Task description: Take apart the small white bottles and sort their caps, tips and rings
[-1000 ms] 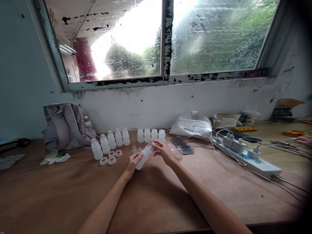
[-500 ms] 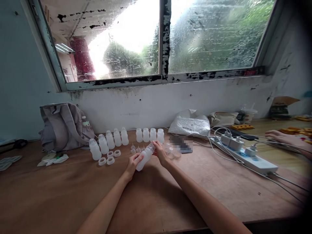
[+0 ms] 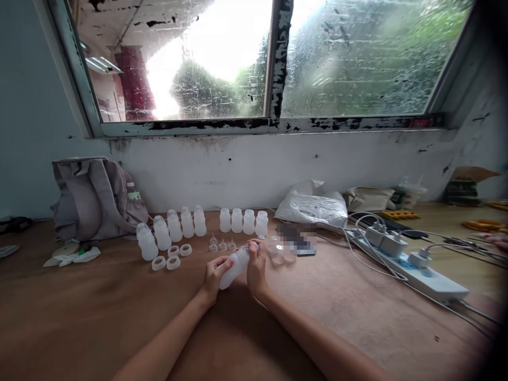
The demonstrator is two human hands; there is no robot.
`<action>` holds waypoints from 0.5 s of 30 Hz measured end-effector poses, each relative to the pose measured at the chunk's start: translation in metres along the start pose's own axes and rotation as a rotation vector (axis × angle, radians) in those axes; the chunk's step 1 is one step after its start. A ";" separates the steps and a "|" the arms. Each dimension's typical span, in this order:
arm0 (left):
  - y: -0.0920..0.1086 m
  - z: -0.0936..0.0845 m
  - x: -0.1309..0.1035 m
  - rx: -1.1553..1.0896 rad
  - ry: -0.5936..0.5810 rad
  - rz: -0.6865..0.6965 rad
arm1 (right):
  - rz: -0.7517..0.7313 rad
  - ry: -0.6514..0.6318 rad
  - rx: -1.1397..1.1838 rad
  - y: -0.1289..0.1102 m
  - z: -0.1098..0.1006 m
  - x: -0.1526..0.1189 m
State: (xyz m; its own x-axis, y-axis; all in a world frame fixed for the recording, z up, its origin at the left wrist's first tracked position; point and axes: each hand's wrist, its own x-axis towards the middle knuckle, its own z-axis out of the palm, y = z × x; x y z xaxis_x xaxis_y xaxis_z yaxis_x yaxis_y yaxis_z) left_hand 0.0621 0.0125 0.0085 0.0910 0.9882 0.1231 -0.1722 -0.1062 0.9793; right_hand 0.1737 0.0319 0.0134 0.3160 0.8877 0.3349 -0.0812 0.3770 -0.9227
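Tilted over the table's middle is a frosted white baby bottle [image 3: 233, 271], its top pointing up and to the right. My left hand [image 3: 214, 275] is closed around the bottle's body. Around the clear cap at its top, my right hand [image 3: 257, 264] has its fingers closed, hiding part of it. Just beyond lie several clear nipples [image 3: 223, 245]. White collar rings [image 3: 173, 262] rest to the left, and clear round caps [image 3: 278, 257] to the right. Capped bottles [image 3: 174, 226] stand behind at the left; open-necked bottles [image 3: 248, 221] stand behind my hands.
A grey backpack [image 3: 95, 198] leans at the back left beside a crumpled tissue [image 3: 77, 256]. At the right, a white power strip [image 3: 432, 280] carries plugs and trailing cables. A silvery plastic bag [image 3: 311, 206] sits against the wall, with a blurred phone-like object [image 3: 305, 251] in front.
My right hand has turned about the bottle's top, its fingers curling over the cap. The view has shifted slightly. Another person's hand at the far right has mostly left the picture.
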 end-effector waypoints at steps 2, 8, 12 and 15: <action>0.000 0.001 -0.001 0.008 0.031 0.033 | 0.024 0.003 -0.027 -0.002 0.002 -0.003; 0.002 0.002 -0.012 0.108 0.083 0.209 | 0.009 -0.036 0.036 -0.009 0.005 -0.012; 0.004 0.003 -0.018 0.203 0.093 0.287 | -0.022 -0.049 0.087 -0.013 0.006 -0.017; 0.004 0.003 -0.020 0.240 0.124 0.324 | -0.026 -0.039 0.084 -0.013 0.008 -0.019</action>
State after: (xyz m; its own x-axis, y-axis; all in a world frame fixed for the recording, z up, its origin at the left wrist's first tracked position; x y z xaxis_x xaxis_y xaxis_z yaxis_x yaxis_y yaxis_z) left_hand 0.0621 -0.0080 0.0103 -0.0519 0.9036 0.4251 0.0623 -0.4220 0.9045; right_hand 0.1615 0.0126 0.0208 0.2821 0.8863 0.3671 -0.1534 0.4194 -0.8947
